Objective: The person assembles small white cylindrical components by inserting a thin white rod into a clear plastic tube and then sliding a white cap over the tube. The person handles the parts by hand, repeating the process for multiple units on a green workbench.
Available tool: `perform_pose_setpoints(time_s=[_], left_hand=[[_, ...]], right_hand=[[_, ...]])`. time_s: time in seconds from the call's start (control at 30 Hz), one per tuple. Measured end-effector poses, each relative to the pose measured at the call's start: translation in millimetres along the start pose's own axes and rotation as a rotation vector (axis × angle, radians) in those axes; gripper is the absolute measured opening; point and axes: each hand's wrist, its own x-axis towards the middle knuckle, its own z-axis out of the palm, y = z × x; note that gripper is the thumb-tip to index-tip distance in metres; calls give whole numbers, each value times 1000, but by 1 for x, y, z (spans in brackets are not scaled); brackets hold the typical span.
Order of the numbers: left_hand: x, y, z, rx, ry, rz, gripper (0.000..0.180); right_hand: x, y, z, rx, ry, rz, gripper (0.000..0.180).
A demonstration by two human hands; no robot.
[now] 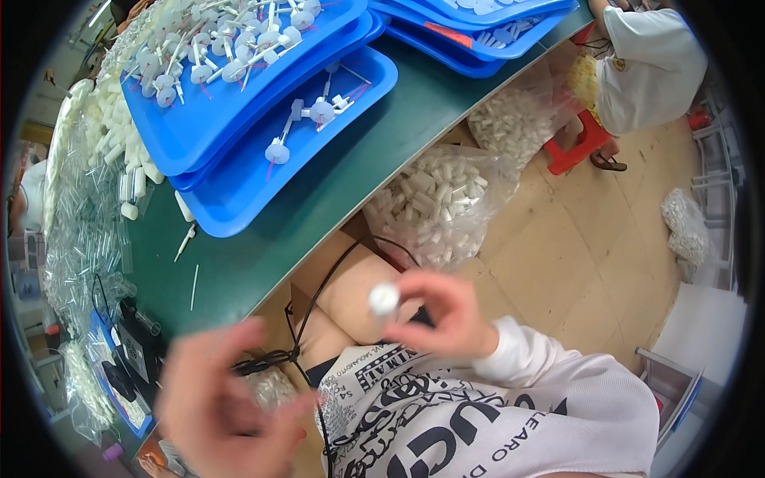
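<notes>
My right hand [450, 315] pinches a small white cylindrical plastic piece [384, 299] between thumb and fingers, above my lap. The round end of the piece faces up, and its lower part is blurred. My left hand [227, 406] is raised at the lower left, smeared by motion, with thumb and forefinger apart and nothing visible between them. On the green table, the nearest blue tray [239, 215] carries a few white assemblies [322, 112] of discs and thin stems with pink threads.
Stacked above is a blue tray [183, 155] heaped with similar pieces; more blue trays [470, 64] stand farther right. Clear bags of white parts [430, 199] sit beside the table. Black cables [296, 342] hang near my legs. A person [649, 72] is at upper right near a red stool [578, 147].
</notes>
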Motion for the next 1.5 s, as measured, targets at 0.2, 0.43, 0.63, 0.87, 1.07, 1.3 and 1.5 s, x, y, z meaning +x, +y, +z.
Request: perform_pose_setpoints(time_s=[0.2,0.43,0.63,0.87,1.07,1.3,1.5], left_hand=[[6,-48,48,-422,-165,-114,35],[-10,-58,30,-647,105,-403,29],[-16,-81,22,-738,98,-377,28],[-18,-88,19,-732,118,-418,30],[-11,-92,18,-764,143,-471,32],[-11,-97,20,-747,174,-475,36],[-10,-104,19,-765,163,-450,31]], right_hand=[[11,-9,27,-336,-39,-197,38],[82,109,-109,-764,369,358,17],[118,276,-175,-1497,-29,583,17],[156,323,-131,-1490,-132,601,17],[178,341,-85,-1462,-202,562,18],[174,347,-44,-1399,-304,478,18],[165,337,-91,-1467,-170,494,18]])
